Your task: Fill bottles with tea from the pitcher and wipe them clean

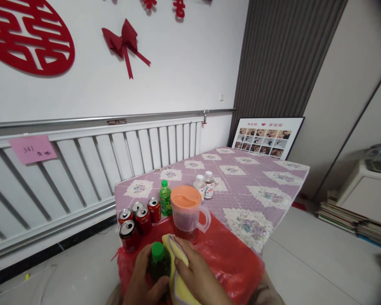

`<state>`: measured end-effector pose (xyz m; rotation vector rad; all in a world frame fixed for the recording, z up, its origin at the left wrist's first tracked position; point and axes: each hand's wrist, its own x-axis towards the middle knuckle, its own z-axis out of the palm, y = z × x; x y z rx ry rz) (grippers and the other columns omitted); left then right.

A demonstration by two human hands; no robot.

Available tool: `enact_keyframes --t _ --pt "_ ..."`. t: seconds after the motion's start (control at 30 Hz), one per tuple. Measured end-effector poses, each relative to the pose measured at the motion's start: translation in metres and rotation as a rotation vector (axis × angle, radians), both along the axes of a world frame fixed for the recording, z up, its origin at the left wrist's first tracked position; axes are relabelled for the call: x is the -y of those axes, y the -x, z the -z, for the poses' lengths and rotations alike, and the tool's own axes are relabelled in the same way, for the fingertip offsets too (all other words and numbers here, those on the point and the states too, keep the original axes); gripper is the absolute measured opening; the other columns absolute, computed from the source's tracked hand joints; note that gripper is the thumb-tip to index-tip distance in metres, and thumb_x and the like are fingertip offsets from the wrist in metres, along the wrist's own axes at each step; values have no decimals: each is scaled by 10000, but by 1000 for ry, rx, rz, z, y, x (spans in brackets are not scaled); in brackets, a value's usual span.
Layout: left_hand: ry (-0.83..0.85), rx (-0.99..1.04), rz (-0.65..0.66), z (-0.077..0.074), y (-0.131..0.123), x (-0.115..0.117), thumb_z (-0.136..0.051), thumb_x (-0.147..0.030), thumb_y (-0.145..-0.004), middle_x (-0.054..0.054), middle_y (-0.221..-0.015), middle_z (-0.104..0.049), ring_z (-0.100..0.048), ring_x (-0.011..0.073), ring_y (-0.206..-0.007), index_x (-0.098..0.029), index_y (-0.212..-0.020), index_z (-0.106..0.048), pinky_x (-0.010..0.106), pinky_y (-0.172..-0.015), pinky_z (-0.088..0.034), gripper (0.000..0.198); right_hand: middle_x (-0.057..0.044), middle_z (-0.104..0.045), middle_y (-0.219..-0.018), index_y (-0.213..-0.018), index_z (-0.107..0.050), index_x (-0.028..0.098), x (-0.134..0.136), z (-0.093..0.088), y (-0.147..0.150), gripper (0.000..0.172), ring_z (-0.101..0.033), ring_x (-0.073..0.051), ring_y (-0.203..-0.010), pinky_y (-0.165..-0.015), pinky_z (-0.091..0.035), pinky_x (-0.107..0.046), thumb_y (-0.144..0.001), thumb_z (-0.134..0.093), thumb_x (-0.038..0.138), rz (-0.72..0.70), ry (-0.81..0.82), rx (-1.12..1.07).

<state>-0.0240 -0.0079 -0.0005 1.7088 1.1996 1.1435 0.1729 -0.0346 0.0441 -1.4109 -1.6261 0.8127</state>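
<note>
My left hand (143, 277) is wrapped round a dark bottle with a green cap (158, 252), held upright close to my body. In my right hand (193, 267) is a folded yellow cloth (178, 283) with a pale purple edge, pressed against the bottle's right side. Just beyond my hands stands a clear plastic pitcher (186, 218) with an orange lid and a handle on its right. A red plastic sheet (228, 262) lies under my hands and the pitcher. The lower part of the held bottle is hidden by my fingers and the cloth.
Several opened drink cans (143, 219) are grouped at the left table edge, next to a green-labelled bottle (165, 199). Two small white-capped bottles (208, 186) stand behind the pitcher. A purple flowered tablecloth (241, 171) covers the table. A white radiator (149, 148) runs along the wall.
</note>
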Motion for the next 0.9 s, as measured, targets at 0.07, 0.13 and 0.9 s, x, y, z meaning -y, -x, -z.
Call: enact_keyframes --t 0.07,0.13,0.9 --pt "-16 -36 -45 0 -1 0 -766 -357 -678 155 -1278 -626 -577 363 -1236 -172 -1235 -592 517 -1044 -495 612 -67 -528 -1473 -1415 -513 246 -3 -8 1 554 -464 -201 -1371 -1174 -330 -395 -866 -491 180 1 -55 -40" --pt "-21 -51 -45 -1 0 -2 -764 -343 -682 148 -1233 -642 -601 359 -1197 -176 -1214 -610 525 -1027 -506 578 -62 -526 -1475 -1413 -515 254 -6 -8 2 558 -461 -196 -1372 -1174 -328 -395 -863 -488 163 -12 -70 -59" --pt "105 86 188 3 14 -6 -636 -231 -774 157 -1393 -599 -570 303 -1291 -172 -1328 -483 441 -1094 -478 577 -60 -547 -1460 -1402 -527 261 -6 1 4 536 -477 -204 -1362 -1173 -328 -416 -872 -489 184 -4 -16 -55"
